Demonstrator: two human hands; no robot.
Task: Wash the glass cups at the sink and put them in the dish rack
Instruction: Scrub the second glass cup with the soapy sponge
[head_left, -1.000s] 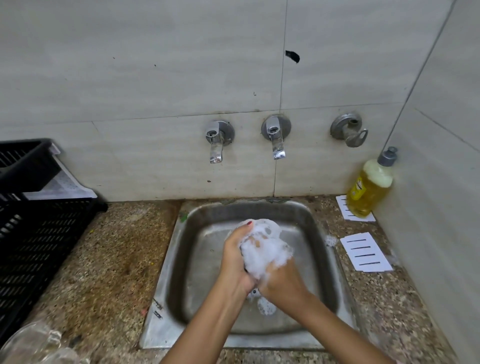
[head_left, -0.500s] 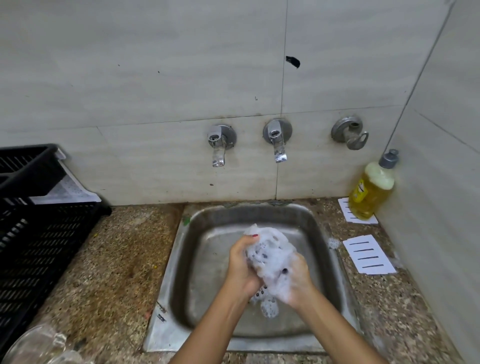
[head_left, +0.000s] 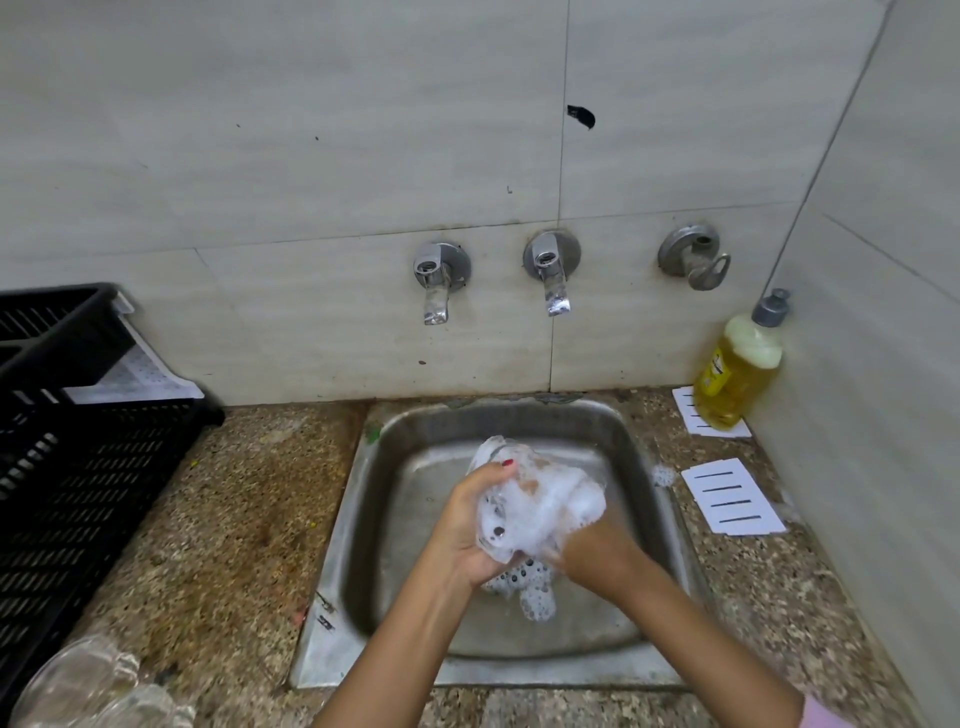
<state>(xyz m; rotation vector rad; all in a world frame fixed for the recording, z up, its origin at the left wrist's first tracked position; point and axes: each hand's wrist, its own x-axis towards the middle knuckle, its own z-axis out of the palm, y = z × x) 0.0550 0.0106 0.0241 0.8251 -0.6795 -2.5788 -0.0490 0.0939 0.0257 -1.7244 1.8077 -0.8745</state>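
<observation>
Bearings are taken from the centre of the square stainless-steel sink (head_left: 337, 561).

1. My left hand (head_left: 462, 525) grips the clear glass cup (head_left: 491, 457) around its side, with one red-nailed fingertip hooked up near the rim. I hold the cup tilted over the middle of the basin. Judged reason: suds and drips fall into the bowl and not onto the speckled granite counter (head_left: 234, 519).

2. My right hand (head_left: 602, 551) comes in from 4 o'clock and meets the cup. Its fingers are buried in thick white foam (head_left: 561, 499). I cannot tell whether they are spread, curled, or closed on a sponge. Judged role: it scrubs while the left hand steadies.

3. The two chrome wall taps (head_left: 434, 283) stand at 12 o'clock. No running water is visible. Judged stage: soaping, with the rinse not yet done.

4. The black slatted plastic dish rack (head_left: 78, 467) sits at 9 o'clock, well apart from the cup. It is on the left-hand side, presumably so the holding hand can set the cup down.

5. Blurred clear glassware (head_left: 78, 686) lies at 8 o'clock, near the rack. I cannot tell whether it has been washed.

6. The yellow dish-soap bottle with grey cap (head_left: 737, 374) stands at 2 o'clock in the wall corner.

Risk noted: soapy glass is slippery, so the left hand's grip must stay firm.
</observation>
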